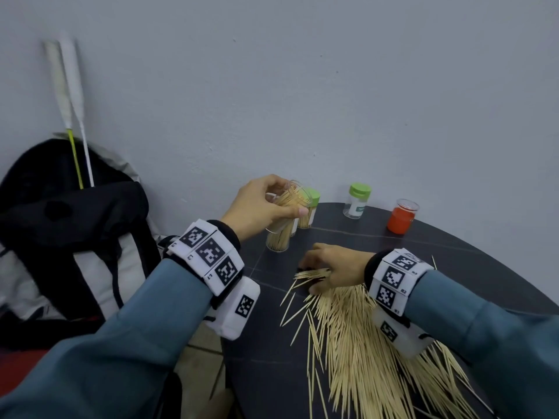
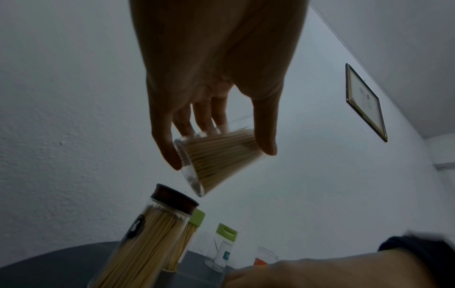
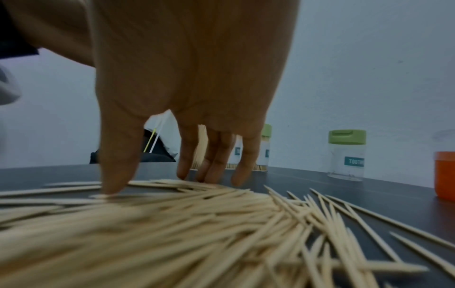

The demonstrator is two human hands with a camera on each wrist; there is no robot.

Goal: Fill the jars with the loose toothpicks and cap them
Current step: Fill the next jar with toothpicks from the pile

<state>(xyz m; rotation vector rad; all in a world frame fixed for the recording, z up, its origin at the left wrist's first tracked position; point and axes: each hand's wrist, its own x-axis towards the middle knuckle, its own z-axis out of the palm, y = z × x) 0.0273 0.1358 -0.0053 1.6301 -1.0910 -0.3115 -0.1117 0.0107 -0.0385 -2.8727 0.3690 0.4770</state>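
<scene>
My left hand (image 1: 287, 201) grips an uncapped clear jar (image 2: 216, 165), packed with toothpicks and tilted, in the air above the table's back left. Under it stands a full dark-capped jar (image 2: 147, 233), with a full green-capped jar (image 1: 311, 207) behind. An almost empty green-capped jar (image 1: 358, 201) stands further right. My right hand (image 1: 310, 276) reaches down onto the far end of the loose toothpick pile (image 1: 363, 343). Its thumb and straight fingertips (image 3: 209, 175) rest on a small cluster of toothpicks (image 1: 311, 273), spread apart.
An orange jar (image 1: 402, 216) stands at the back right of the dark round table (image 1: 453, 267). The pile spreads toward the table's near edge. A black backpack (image 1: 60, 222) and two racket handles (image 1: 69, 101) lean against the wall on the left.
</scene>
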